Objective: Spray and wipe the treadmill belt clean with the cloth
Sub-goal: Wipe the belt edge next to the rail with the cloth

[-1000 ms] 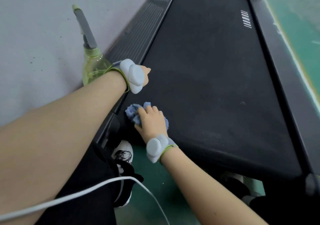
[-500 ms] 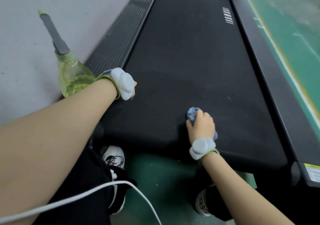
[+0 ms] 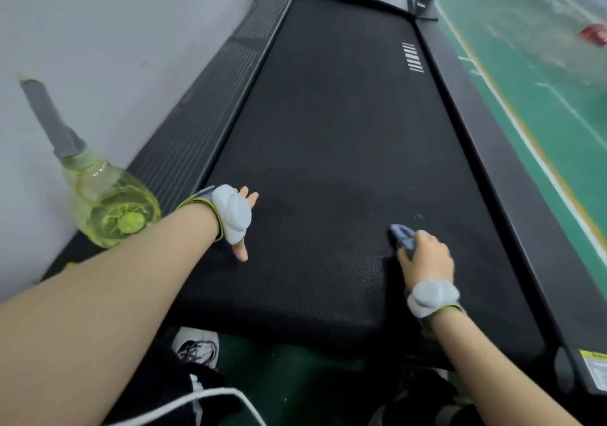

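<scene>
The black treadmill belt (image 3: 328, 130) runs away from me. My right hand (image 3: 427, 258) presses a crumpled blue cloth (image 3: 402, 235) onto the belt's near right part, fingers curled over it. My left hand (image 3: 242, 249) rests on the near left of the belt with fingers spread, largely hidden behind a white wrist device. A yellow-green spray bottle (image 3: 108, 209) with a grey nozzle stands on the left side rail, just left of my left forearm; neither hand touches it.
A grey wall (image 3: 98, 48) runs close along the left ribbed rail (image 3: 210, 113). The right rail (image 3: 492, 163) borders green floor (image 3: 542, 97) with a red object (image 3: 594, 33) far off. My shoe (image 3: 197, 347) and a white cable (image 3: 197, 399) lie below the belt's near end.
My right hand has slid the cloth across the near end of the belt from left to right. My left hand stayed on the belt's left side.
</scene>
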Motion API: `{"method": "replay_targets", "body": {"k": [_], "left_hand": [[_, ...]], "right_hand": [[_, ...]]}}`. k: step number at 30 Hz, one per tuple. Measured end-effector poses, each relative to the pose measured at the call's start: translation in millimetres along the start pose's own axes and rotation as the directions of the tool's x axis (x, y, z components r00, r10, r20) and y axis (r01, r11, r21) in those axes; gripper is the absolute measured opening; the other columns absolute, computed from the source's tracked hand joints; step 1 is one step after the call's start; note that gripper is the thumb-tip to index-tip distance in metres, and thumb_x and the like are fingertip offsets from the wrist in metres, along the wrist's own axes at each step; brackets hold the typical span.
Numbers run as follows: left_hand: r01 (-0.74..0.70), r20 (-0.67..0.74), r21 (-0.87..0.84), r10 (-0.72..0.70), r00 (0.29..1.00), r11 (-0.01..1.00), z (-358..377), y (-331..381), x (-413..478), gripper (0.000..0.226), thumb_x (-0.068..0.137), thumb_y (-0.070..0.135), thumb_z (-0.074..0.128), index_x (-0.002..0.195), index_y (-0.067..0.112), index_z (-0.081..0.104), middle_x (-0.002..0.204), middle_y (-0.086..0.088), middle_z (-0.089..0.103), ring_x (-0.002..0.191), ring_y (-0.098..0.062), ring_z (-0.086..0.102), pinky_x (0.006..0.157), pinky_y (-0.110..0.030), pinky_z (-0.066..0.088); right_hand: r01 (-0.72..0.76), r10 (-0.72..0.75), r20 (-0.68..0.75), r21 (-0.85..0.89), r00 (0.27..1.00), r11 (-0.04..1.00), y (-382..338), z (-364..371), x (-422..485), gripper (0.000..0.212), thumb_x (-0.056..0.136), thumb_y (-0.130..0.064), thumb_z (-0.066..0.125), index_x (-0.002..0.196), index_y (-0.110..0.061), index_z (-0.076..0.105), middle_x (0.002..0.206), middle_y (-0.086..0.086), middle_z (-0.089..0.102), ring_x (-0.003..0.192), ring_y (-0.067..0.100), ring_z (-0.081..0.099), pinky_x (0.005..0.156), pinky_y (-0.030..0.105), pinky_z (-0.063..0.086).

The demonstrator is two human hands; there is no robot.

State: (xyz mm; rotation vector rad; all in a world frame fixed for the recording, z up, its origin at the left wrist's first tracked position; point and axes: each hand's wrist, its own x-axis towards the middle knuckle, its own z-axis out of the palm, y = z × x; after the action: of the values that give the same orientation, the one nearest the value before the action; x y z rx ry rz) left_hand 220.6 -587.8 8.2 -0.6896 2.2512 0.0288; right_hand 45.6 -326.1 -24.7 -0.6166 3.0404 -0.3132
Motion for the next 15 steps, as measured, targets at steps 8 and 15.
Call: {"method": "replay_targets", "body": {"k": [8, 15], "left_hand": [[0.092, 0.028, -0.047, -0.090, 0.996, 0.995, 23.0, -33.0, 2.1, 0.142, 0.060, 0.067, 0.071, 0.146, 0.002, -0.021, 0.156, -0.014, -0.018, 0.146, -0.028, -0.013, 0.118, -0.042, -0.004], [0.078, 0.004, -0.016, -0.078, 0.997, 0.997, 17.5, -40.8, -7.1, 0.123, 0.076, 0.050, 0.069, 0.147, 0.002, -0.019, 0.157, -0.013, -0.015, 0.147, -0.024, -0.011, 0.119, -0.037, -0.001]], "right_hand": [[-0.103, 0.089, 0.066, 0.235, 0.994, 0.967, -84.1, 15.5, 14.2, 0.027, 0.087, -0.016, 0.051, 0.110, -0.003, 0.048, 0.107, 0.017, 0.062, 0.099, 0.036, 0.058, 0.075, 0.035, 0.043], [0.208, -0.336, 0.270, 0.410, 0.902, 0.888, -222.2, 30.5, -14.1, 0.035, 0.083, -0.021, 0.058, 0.116, -0.011, 0.051, 0.103, 0.006, 0.062, 0.099, 0.028, 0.062, 0.076, 0.032, 0.047]]}}
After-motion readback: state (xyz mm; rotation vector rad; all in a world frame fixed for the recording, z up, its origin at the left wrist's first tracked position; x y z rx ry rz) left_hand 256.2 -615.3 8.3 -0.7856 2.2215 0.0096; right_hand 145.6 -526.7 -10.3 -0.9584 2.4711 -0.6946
